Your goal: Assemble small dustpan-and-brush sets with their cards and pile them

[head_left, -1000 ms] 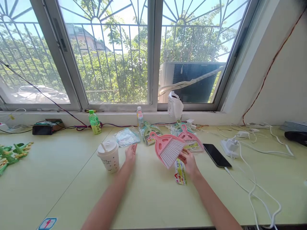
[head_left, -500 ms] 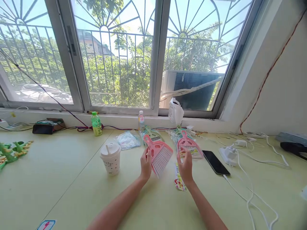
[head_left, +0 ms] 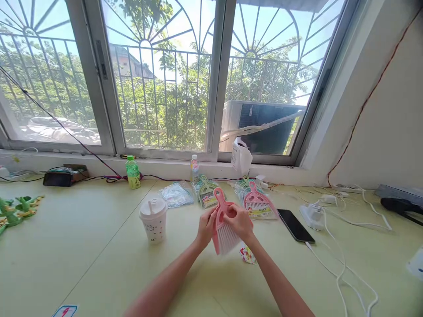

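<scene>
A pink hand brush [head_left: 227, 239] with white bristles is held up over the table, handle upward. Behind it a pink dustpan edge [head_left: 216, 243] shows on the left. My left hand [head_left: 205, 226] is closed on the set's left side. My right hand [head_left: 240, 222] lies across the upper right of the brush, fingers bent onto its pink head; the fingertips are partly hidden. Below my right wrist, a printed label card [head_left: 247, 254] lies on the table, partly covered. Just beyond are another pink brush set [head_left: 257, 200] and a green brush set [head_left: 207, 193], both in clear wrapping.
A lidded white cup [head_left: 153, 222] stands left of my hands, with flat plastic bags [head_left: 176, 195] behind it. A green bottle [head_left: 132, 172] and a clear bottle [head_left: 194, 168] stand near the sill. To the right lie a phone [head_left: 295, 224], a power strip [head_left: 312, 215] and white cables [head_left: 342, 264].
My left hand has come from the table beside the cup to grip the brush set. My right hand let go, then returned onto the brush. The set has turned more upright.
</scene>
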Demonstrator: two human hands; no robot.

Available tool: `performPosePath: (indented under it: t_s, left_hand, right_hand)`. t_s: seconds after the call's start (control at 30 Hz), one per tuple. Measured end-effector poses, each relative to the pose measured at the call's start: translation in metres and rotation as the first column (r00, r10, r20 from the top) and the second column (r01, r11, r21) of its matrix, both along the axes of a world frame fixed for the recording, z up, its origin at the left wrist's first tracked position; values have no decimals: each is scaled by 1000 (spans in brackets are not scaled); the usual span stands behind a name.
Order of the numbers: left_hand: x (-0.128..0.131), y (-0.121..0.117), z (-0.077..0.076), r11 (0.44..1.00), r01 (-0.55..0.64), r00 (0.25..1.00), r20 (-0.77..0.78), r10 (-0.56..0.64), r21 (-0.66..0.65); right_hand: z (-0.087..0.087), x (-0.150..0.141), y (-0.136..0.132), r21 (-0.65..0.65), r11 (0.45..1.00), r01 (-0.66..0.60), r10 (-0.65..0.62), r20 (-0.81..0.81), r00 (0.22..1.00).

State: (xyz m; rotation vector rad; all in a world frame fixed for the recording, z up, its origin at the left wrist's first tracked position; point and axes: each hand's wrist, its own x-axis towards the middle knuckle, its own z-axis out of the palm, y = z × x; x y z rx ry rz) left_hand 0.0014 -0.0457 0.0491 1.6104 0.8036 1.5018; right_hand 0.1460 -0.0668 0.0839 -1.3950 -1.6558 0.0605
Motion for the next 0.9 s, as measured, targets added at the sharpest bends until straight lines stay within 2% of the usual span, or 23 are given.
performPosePath:
  t_s: [0.17, 0.4, 0.53, 0.67, 0.7, 0.73, 0.8, 0.87, 0.9]
  left_hand:
    - [7, -8, 6, 996, 5, 988, -152, 9, 88]
    - [9, -8, 9, 978, -24, 958, -274, 81, 208]
    - [13, -9, 11, 963, -24, 954, -283, 103, 270]
    - [12, -3, 16, 966, -30, 936, -333, 118, 256]
    - [7, 2, 19, 974, -67, 918, -370, 145, 215]
    - [1, 8, 21, 972, -191, 894, -383, 231, 139]
    - [-17, 20, 28, 951, -301, 870, -390, 302, 64]
    - [-33, 30, 35, 897, -434, 820, -376, 431, 80]
    - [-38, 32, 38, 877, -463, 802, -363, 475, 126]
  right_hand:
    - [-3, 9, -8, -29, 999, -44, 39, -141, 989]
    - [-3, 8, -17, 14, 1000, 19, -16, -209, 978]
    - [2, 1, -22, 69, 991, 118, -104, -180, 978]
    - [10, -8, -32, 66, 985, 158, -139, -228, 964]
    - [14, -5, -37, 60, 986, 152, -131, -268, 954]
    - [20, 0, -44, 61, 988, 144, -117, -324, 939]
    - [36, 21, -60, 93, 989, 119, -63, -459, 886]
    - [53, 55, -76, 120, 990, 72, 4, -539, 842]
    - [61, 74, -81, 87, 995, 50, 2, -516, 857]
